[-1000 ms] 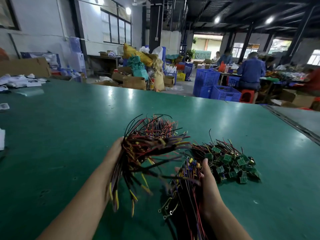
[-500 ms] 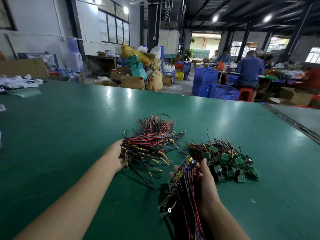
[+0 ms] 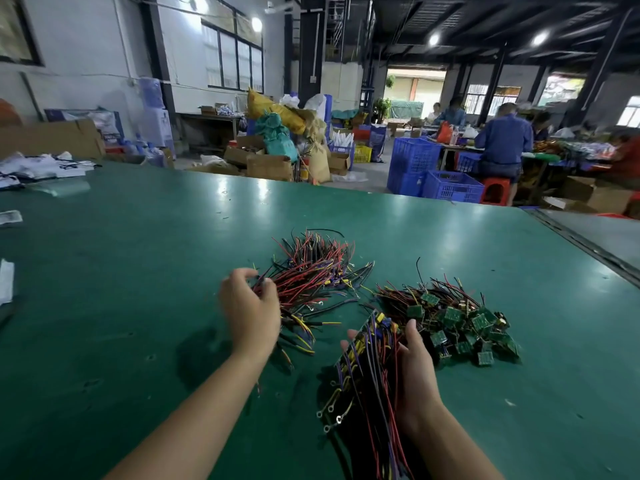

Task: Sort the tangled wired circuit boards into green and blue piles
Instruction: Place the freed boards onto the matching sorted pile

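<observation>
- Green circuit boards (image 3: pixel 453 315), wires tangled, lie heaped on the surface (image 3: pixel 138 271) just right of the right grip (image 3: pixel 415 375).
- Right grip curls round a wired bundle (image 3: pixel 367 368), thumb over, fingertips beneath.
- Left grip (image 3: pixel 251 313) has fingers curled at the near-left edge of a red-and-black wire pile (image 3: pixel 311 278); whether it pinches them, I cannot tell.

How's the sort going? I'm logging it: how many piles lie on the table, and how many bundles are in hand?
Piles on the table: 2 (wire pile, green-board pile)
Bundle in the right hand: 1
Total: 3
</observation>
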A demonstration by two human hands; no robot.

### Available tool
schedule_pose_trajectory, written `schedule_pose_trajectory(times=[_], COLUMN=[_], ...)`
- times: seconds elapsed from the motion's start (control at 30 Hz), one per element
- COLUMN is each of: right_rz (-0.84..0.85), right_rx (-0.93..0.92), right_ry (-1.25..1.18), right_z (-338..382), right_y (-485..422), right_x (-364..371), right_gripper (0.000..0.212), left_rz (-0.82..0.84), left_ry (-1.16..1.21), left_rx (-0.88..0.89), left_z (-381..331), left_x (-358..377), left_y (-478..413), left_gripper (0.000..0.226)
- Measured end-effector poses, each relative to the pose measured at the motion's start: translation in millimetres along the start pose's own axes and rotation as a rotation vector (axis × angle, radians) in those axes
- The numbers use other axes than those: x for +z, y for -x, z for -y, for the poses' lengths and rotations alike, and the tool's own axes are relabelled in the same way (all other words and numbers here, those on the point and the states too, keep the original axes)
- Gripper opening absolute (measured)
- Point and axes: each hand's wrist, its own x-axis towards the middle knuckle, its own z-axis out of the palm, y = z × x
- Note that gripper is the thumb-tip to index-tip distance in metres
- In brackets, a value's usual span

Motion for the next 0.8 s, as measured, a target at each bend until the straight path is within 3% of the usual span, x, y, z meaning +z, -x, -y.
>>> schedule_pose_trajectory(times=[0.1,0.2,0.33,0.53,0.7,0.8], right_rz=[0.03,0.09,0.193,0.301,0.282,0.269], right_rx=[0.012,0.009,0.033,0.065,0.076,0.073], right_ry=[0.036,0.121,0.188,0.159,0.131,0.173], right_z=[-1,-1,0,-6,3,8], right_y=[-1,-3,-3,-7,-12,-7], right_x=[-1,-2,0,0,-5,-13], right_gripper=[0.089,0.091,0.083,0.082,0.081,0.066], left_rz=[0.24,0.677,0.891,0.807,0.522,0.382], left_ry=[0.224,0.235,0.18,0.298,0.608,0.699], left_rx=[0.119,0.047,0.023,-0.06,-0.287,-0.451], left_z=[-17,-20,-15,-15,-10,-4], left_x=[-1,1,6,5,-9,-16], left_y=[34,57,69,65,44,28], left_gripper=[0.012,0.006,0.04,0.029,0.01,0.012])
